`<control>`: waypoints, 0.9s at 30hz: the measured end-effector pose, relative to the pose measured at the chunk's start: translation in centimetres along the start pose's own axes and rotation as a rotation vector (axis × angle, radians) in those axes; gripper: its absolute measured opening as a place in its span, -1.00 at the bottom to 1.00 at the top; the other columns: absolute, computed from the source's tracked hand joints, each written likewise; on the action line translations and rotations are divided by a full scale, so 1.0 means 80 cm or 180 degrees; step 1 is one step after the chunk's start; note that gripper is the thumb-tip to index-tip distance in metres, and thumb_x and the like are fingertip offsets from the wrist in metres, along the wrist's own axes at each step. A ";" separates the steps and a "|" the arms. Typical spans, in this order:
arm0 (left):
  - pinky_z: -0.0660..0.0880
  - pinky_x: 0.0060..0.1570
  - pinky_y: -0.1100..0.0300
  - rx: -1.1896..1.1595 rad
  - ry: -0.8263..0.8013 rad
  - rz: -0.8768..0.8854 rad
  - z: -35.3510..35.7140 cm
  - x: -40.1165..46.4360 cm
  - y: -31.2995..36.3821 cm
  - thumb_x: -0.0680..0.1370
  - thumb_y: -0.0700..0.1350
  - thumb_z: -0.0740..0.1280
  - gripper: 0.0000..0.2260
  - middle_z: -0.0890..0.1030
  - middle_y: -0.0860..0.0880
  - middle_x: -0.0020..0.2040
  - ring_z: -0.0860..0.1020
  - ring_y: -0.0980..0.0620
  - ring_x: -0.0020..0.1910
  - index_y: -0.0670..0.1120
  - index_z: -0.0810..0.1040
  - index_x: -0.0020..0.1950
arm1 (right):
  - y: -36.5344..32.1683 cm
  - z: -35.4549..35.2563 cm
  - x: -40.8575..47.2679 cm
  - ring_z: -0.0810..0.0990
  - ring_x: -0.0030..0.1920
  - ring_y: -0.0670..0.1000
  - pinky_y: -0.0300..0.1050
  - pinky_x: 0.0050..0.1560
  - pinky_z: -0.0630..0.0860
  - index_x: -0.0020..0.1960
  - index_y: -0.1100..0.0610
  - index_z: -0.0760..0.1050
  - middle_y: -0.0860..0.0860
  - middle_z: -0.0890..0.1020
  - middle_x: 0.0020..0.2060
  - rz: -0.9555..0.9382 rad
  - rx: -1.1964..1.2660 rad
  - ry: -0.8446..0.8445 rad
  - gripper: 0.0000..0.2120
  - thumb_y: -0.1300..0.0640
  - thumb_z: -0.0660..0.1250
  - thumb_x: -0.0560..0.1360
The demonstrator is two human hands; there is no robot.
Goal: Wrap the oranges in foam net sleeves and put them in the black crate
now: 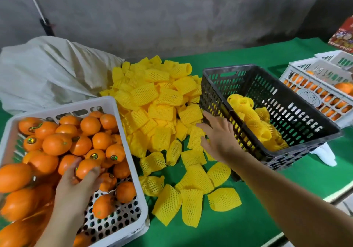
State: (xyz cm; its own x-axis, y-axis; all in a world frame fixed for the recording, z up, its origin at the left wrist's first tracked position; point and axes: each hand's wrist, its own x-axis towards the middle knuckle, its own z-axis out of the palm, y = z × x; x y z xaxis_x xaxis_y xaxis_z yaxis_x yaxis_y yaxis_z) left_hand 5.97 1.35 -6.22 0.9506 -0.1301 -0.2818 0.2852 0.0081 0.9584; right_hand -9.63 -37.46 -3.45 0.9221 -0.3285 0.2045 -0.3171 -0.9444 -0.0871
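A white crate [131, 162] at the left holds several bare oranges [55, 143]. My left hand [76, 187] is inside it, fingers closed around one orange [87, 167]. A heap of yellow foam net sleeves [152, 101] covers the middle of the green table. My right hand [219, 138] hovers open over the heap's right edge, fingers spread, just left of the black crate [290, 98]. Several wrapped oranges [256, 124] lie in the black crate.
A pale cloth sack [47, 71] lies behind the white crate. At the far right stand white crates [317, 86] with more oranges and a red fruit box [343, 35]. A grey wall runs along the back. The green table's front edge [340, 195] is at the lower right.
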 end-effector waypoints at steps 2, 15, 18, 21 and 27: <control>0.61 0.18 -0.12 0.0191 -0.0139 0.0191 0.010 -0.021 -0.001 0.56 0.03 0.54 -0.51 0.46 0.02 0.44 0.75 -0.12 0.07 0.40 0.47 0.38 | -0.049 0.030 -0.002 0.20 0.51 0.21 0.25 0.45 0.20 0.50 -0.10 0.40 0.02 0.14 0.64 -0.0059 0.0375 -0.0444 -0.54 -0.07 0.29 0.62; 0.57 -0.09 0.45 0.0818 -0.0846 0.0614 0.023 -0.063 -0.016 0.53 0.08 0.54 -0.49 0.48 0.63 0.15 0.51 0.57 0.12 0.38 0.43 0.39 | -0.176 0.125 -0.003 -0.12 0.63 0.20 0.20 0.59 0.01 0.58 -0.02 0.31 -0.02 -0.12 0.68 0.0035 0.0216 -0.2893 -0.49 0.00 0.25 0.64; 0.65 0.04 0.29 0.0746 -0.0639 0.0584 0.023 -0.059 -0.015 0.41 0.17 0.59 -0.37 0.56 0.42 0.25 0.61 0.37 0.14 0.36 0.39 0.40 | -0.177 0.128 -0.006 0.17 0.56 0.12 0.06 0.49 0.20 0.53 -0.01 0.38 -0.01 0.28 0.58 0.0041 0.0463 -0.2124 -0.56 0.01 0.23 0.66; 0.67 0.12 0.01 0.0689 -0.0570 0.0543 0.023 -0.056 -0.020 0.28 0.33 0.63 -0.35 0.59 0.07 0.30 0.67 0.06 0.14 0.34 0.46 0.29 | -0.178 0.116 -0.005 0.48 0.30 0.08 -0.02 0.24 0.42 0.30 0.05 0.56 0.02 0.58 0.25 0.0261 0.1444 -0.1026 -0.75 0.11 0.32 0.64; 0.66 0.14 0.05 0.0861 -0.0697 0.0947 0.028 -0.056 -0.024 0.21 0.45 0.60 -0.24 0.48 0.11 0.34 0.61 0.14 0.20 0.33 0.47 0.35 | -0.209 0.059 0.006 0.53 -0.06 -0.43 -0.51 -0.17 0.41 0.47 -0.09 0.34 -0.23 0.49 0.05 0.0934 0.3651 -0.0439 -0.48 0.10 0.45 0.59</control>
State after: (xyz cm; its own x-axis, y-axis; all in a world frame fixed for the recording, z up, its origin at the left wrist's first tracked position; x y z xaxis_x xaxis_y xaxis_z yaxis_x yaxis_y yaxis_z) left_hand 0.92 -0.29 -6.69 0.9298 -0.3679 -0.0043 -0.0661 -0.1786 0.9817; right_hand -2.81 -21.77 -6.50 0.8858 -0.4590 -0.0690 -0.2012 -0.2456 -0.9483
